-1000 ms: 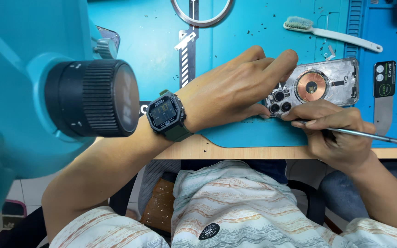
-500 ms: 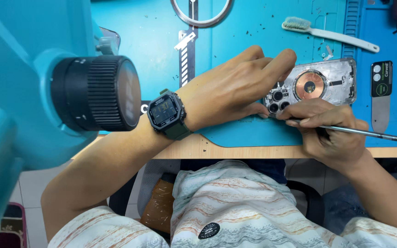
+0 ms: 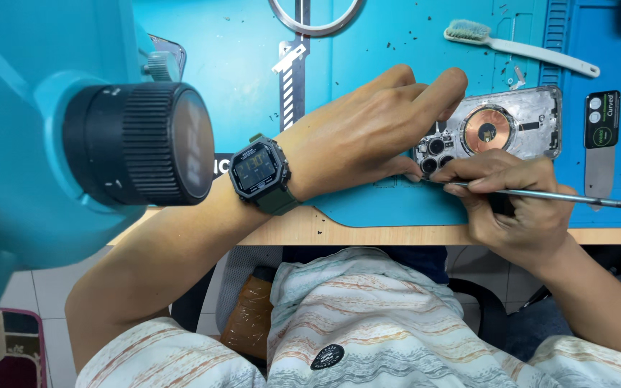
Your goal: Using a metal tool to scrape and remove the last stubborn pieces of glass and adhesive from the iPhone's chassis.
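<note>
Here the left hand point(image 3: 368, 133) lies across the middle of the frame, palm down on the blue work mat point(image 3: 253, 57), its fingers stretched to the right and pressing on the left end of a clear phone back cover point(image 3: 526, 122). The cover lies flat on the mat in the upper right of the frame, showing a copper-coloured round coil point(image 3: 488, 129) at its middle and dark camera rings point(image 3: 434, 154) at its left end, just under the left fingertips. The left hand holds nothing; it only bears down on the cover. A dark green wristwatch point(image 3: 259, 174) sits on that wrist.

The right hand point(image 3: 515, 208) is at the lower right, closed in a pen grip on a thin metal tool point(image 3: 576, 196). The tool's shaft runs off toward the right edge of the frame, and its tip lies at the lower left corner of the cover, near the camera rings; whether the tip touches the cover is hidden by the fingers.

Above the cover, a white toothbrush point(image 3: 522, 47) lies on the mat at the upper right. A grey spatula with a black label point(image 3: 601, 136) lies just to the right of the cover. A metal ring point(image 3: 315, 18) shows at the top centre. The mat rests on a wooden bench point(image 3: 368, 233). A large teal microscope body with a black knob point(image 3: 138, 144) fills the left of the frame.
</note>
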